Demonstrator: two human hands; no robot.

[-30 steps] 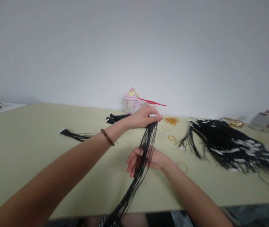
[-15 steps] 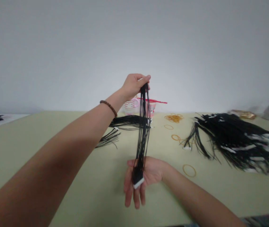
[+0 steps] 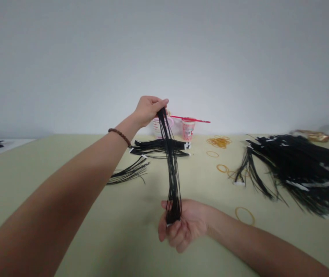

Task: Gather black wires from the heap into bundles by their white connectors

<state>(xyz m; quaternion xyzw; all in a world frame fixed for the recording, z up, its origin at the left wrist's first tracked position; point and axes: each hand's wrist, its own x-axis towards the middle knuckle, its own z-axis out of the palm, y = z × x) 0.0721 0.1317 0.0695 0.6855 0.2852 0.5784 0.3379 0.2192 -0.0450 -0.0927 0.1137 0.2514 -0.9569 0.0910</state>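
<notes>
A bundle of thin black cables [image 3: 170, 161] hangs between my two hands, slanting slightly. Its upper end is pinched in my left hand [image 3: 151, 109], which has a brown bracelet at the wrist. Below, my right hand [image 3: 182, 227] lies palm up around the lower end, its fingers curled at the white connector, partly hidden. Behind the bundle, more black cable bundles with white ends [image 3: 182, 144] lie across the table [image 3: 80, 215]. A looser bundle [image 3: 130, 171] spreads out to their left, below my left forearm.
At the right is a big pile of black cables [image 3: 297, 161] with white connectors. Yellow rubber bands [image 3: 219, 142] lie left of it, some single. Two cups stand by the wall, one pink [image 3: 188, 129] with a red stick [image 3: 196, 119] across it. A gold packet [image 3: 314, 135] lies behind.
My left hand has moved left and slightly down with the bundle's top. My right hand has shifted a little right, and its fingers have curled in at the bundle's lower end.
</notes>
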